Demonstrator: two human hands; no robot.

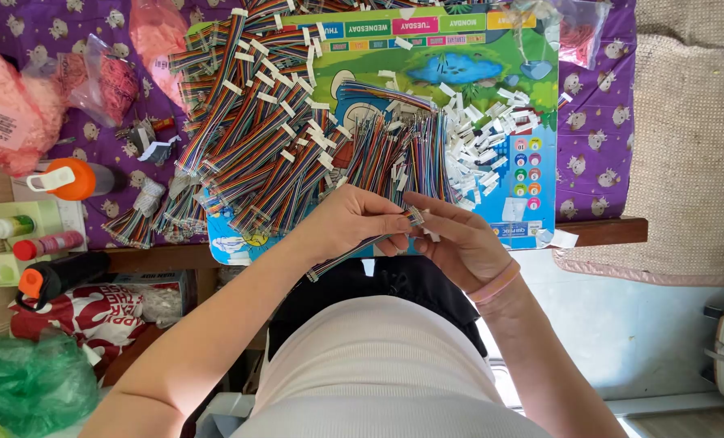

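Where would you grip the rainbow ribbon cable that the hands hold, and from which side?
Probably on the flat wire band just behind the white connector, pinched across its faces from the left, as the left hand does. The rainbow ribbon cable is thin and limp, trailing down-left; the right hand works the connector end.

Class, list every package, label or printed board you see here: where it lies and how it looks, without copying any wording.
Colourful printed board: flat on the table, green and blue, coloured header tabs.
Pink plastic bag with white label: far left, bulging.
Clear plastic bag of red pieces: top right corner.
Red-and-white printed bag: below the table, left, crumpled.
Green plastic bag: bottom left, crumpled.
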